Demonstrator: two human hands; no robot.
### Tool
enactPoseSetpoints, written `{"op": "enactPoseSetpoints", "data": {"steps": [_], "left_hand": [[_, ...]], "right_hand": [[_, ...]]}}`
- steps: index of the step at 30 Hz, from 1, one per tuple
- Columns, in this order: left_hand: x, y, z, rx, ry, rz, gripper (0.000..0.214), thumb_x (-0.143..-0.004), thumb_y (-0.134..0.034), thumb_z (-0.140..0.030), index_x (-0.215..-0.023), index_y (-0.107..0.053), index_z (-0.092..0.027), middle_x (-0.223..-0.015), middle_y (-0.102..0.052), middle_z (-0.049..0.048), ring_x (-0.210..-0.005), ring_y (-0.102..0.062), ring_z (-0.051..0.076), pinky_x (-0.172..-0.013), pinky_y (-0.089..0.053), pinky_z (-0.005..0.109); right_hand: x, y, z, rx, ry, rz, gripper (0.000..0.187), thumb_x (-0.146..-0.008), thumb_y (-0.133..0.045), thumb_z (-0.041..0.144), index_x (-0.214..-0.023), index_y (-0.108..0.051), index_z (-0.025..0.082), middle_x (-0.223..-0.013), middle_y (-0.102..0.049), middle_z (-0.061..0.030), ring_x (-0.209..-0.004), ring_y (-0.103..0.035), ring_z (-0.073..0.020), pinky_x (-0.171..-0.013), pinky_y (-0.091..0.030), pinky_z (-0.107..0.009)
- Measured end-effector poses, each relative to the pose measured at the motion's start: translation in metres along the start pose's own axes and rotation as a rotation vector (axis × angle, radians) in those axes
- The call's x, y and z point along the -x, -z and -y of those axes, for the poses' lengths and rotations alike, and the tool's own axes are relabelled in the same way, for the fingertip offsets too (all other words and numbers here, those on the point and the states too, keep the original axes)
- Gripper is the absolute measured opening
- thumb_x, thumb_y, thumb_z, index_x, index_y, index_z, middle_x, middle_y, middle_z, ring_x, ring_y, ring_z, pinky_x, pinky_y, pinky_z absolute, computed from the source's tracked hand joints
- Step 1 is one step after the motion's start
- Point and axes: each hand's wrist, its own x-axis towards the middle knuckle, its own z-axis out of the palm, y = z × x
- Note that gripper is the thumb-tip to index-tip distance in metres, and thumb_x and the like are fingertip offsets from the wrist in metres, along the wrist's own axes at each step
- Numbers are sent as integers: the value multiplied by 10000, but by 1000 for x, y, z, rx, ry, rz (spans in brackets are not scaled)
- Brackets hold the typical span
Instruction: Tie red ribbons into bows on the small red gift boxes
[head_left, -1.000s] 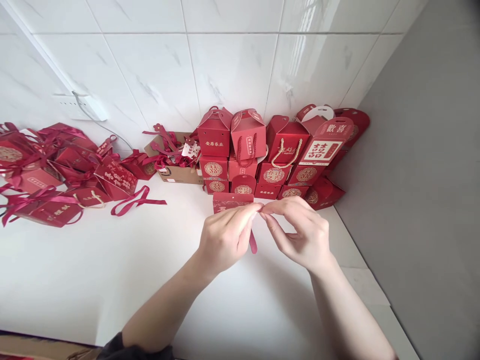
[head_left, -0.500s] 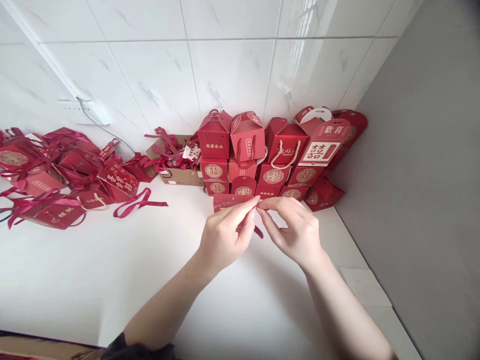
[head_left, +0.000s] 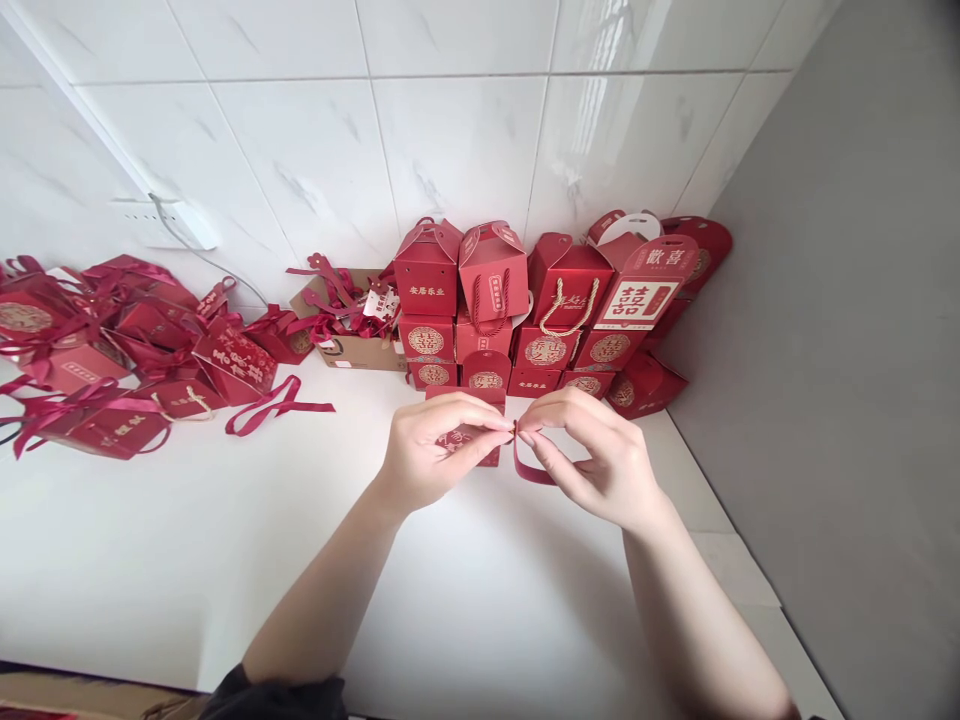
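Note:
My left hand (head_left: pixel 439 445) and my right hand (head_left: pixel 596 450) meet fingertip to fingertip above the white table, each closed in a pinch. Between them is a narrow dark red ribbon (head_left: pixel 531 472), pinched at one end, with its loose part curving below my right fingers. What exactly each fingertip presses at the meeting point is too small to see well. Just behind my left hand stands a red gift box (head_left: pixel 487 395) with pale printing, partly hidden by the fingers.
Stacked red gift boxes (head_left: pixel 546 350) stand against the tiled wall. To their left is an open cardboard box (head_left: pixel 367 355) with red ribbons and tags. Ribboned boxes (head_left: pixel 236 360) are heaped at far left, beside a loose ribbon (head_left: pixel 281 405). A grey panel (head_left: pixel 840 350) bounds the right.
Both hands have come down slightly, and my left has shifted a little left. More of the ribbon and of the gift box behind my left hand now shows.

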Motion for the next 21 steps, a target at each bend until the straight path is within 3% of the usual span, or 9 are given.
{"op": "enactPoseSetpoints", "data": {"steps": [3,7,11,17,21], "left_hand": [[1,0,0,88,121,6,50,-791,-742,-193,-835,-749,-171,-791,-745,63,-649,-699,143,-562,-600,237],[0,3,1,271,265,102,115,-726,-805,-226,-758,-732,-142,-727,-736,74,-626,-707,161,-557,-609,245],[-2,3,3,408,200,107,120,-684,-829,-159,-698,-711,-143,-680,-734,63,-604,-709,161,-539,-593,230],[-2,1,3,311,67,27,122,-677,-835,-162,-706,-717,-152,-708,-746,60,-584,-696,144,-508,-565,209],[-2,2,1,323,79,28,107,-699,-815,-162,-705,-708,-153,-700,-742,60,-570,-689,142,-502,-568,213]], "right_hand": [[1,0,0,-6,-1,-1,154,-871,-594,69,-951,-621,198,-874,-670,-56,-800,-622,-180,-723,-523,-345],[1,-1,2,-67,31,28,153,-869,-601,72,-956,-625,195,-863,-679,-51,-792,-634,-176,-720,-534,-339],[1,-3,6,-102,66,12,185,-859,-601,50,-973,-625,193,-862,-686,-48,-780,-639,-168,-722,-547,-332],[1,-4,11,18,96,-37,191,-872,-582,55,-986,-633,199,-851,-695,-56,-771,-653,-180,-725,-553,-357],[-1,-1,14,-102,49,-37,169,-868,-617,77,-981,-646,198,-855,-700,-57,-777,-665,-181,-701,-569,-346]]}}
